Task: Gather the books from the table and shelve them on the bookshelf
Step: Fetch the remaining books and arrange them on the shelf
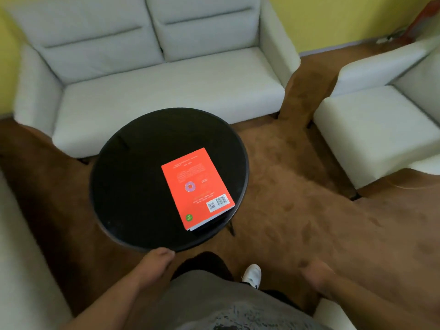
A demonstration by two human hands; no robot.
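Nearest, the left hand [156, 260] hangs slack and empty at the near rim of the round desk [131, 186]; the right hand [314, 272], blurred, seems likewise empty. The orange paperback [197, 186] lies flat close to the desk's right edge, where a careless sideways pull could probably slide it off.

Left grip [159, 257] extended forward, fingers loosely curled, empty; right grip [313, 272] out at the side, blurred, fingers unclear

A single head-worn wide-angle view looks forward and steeply down from above. The round black table [133, 186] sits close at centre, the sofa [166, 86] farther off at 12 o'clock, an armchair [371, 125] at 2 o'clock and the wearer's torso [214, 301] at 6 o'clock.
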